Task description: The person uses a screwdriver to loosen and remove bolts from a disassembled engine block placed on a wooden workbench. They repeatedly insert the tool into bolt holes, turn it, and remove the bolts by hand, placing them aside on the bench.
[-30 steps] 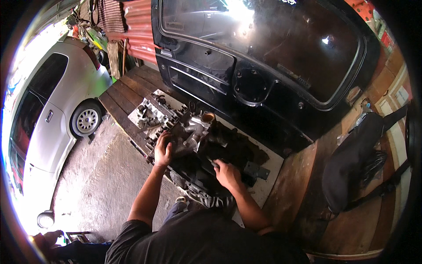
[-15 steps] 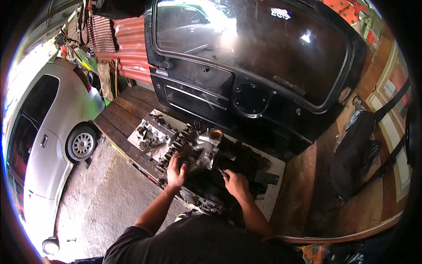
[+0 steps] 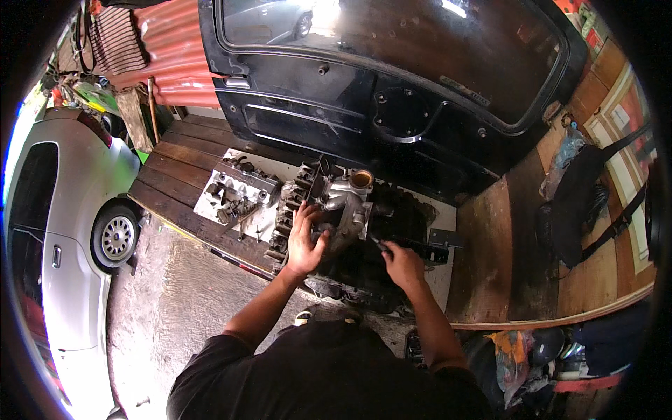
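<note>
A dark, greasy engine (image 3: 388,238) lies on the wooden bench in front of me. On top of it is a silver metal manifold (image 3: 344,222) with a round, brownish opening. My left hand (image 3: 306,243) rests against the manifold's left side, its fingers stretched forward and the thumb apart. To the right, my right hand (image 3: 404,266) is closed around a slim dark-handled tool (image 3: 381,245), whose tip points at the manifold's lower right side. The tool's exact kind and the tip's contact cannot be made out.
Left of the engine, a silver valve cover (image 3: 245,180) and small loose parts lie on a white board (image 3: 204,203). A black vehicle tailgate (image 3: 301,105) leans behind the bench (image 3: 175,168). A silver car (image 3: 77,210) stands left. A black bag (image 3: 577,203) is at the right.
The whole view has shifted, bringing the engine higher in the picture. My left hand sits slightly closer to the manifold; my right hand still holds the tool at its right side.
</note>
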A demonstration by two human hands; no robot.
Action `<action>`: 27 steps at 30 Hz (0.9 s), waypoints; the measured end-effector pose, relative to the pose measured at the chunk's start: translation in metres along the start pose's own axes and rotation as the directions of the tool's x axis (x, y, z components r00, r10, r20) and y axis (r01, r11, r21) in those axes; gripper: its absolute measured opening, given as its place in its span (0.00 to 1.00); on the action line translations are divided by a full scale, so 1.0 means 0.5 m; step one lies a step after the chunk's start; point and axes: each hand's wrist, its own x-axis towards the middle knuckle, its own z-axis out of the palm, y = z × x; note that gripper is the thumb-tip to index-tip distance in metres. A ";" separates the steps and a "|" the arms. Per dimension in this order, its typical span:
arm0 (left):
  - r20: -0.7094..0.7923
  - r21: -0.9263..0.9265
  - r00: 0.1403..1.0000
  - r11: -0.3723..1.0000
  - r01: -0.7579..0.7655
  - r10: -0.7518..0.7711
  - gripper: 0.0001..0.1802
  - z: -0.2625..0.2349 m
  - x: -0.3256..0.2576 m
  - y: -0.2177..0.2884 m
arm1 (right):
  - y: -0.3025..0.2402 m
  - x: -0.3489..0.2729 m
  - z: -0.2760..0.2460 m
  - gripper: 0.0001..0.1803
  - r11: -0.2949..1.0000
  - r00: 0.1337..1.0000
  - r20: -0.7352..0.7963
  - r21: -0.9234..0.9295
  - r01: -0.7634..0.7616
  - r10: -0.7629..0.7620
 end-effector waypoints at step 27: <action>0.031 -0.053 0.996 0.995 0.080 -0.079 0.20 0.007 0.001 -0.014 | 0.037 -0.058 -0.018 0.17 0.998 0.999 -0.006 0.048 -0.031 0.031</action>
